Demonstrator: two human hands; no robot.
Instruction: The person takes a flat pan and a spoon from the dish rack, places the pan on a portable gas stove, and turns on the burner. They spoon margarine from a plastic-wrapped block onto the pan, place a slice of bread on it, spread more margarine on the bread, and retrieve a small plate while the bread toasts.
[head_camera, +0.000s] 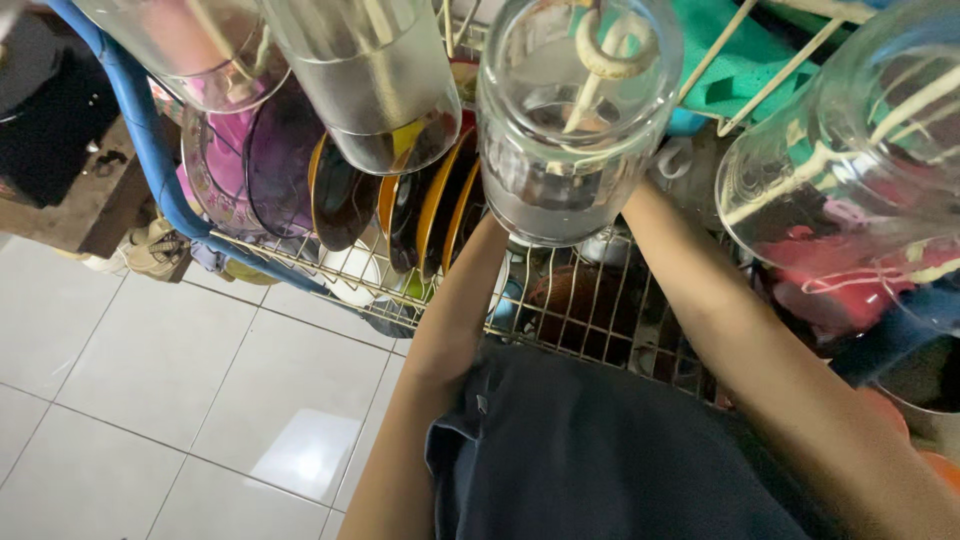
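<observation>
Looking straight down a wire dish rack (560, 300), both forearms reach up and away into it. The left forearm (455, 320) runs up the middle and slips out of sight behind the clear glass jar (575, 110) hanging upside down on a rack peg; the right forearm (720, 310) angles in from the near right and vanishes behind the same jar's right edge. So both hands sit hidden just beyond that jar, and I cannot tell whether either grip is wide, narrow or closed on anything.

The jar is the nearest thing to both: mouth toward the camera, long axis pointing up and away along its peg, directly over the spot where the two wrists converge. The left wrist seems a shade closer under it, though the glass blurs that.

To its left hangs a clear tumbler (375, 80), with upright orange and dark plates (430, 200) behind; a big clear jar (850, 160) hangs at the right. White floor tiles (150, 380) lie below left.
</observation>
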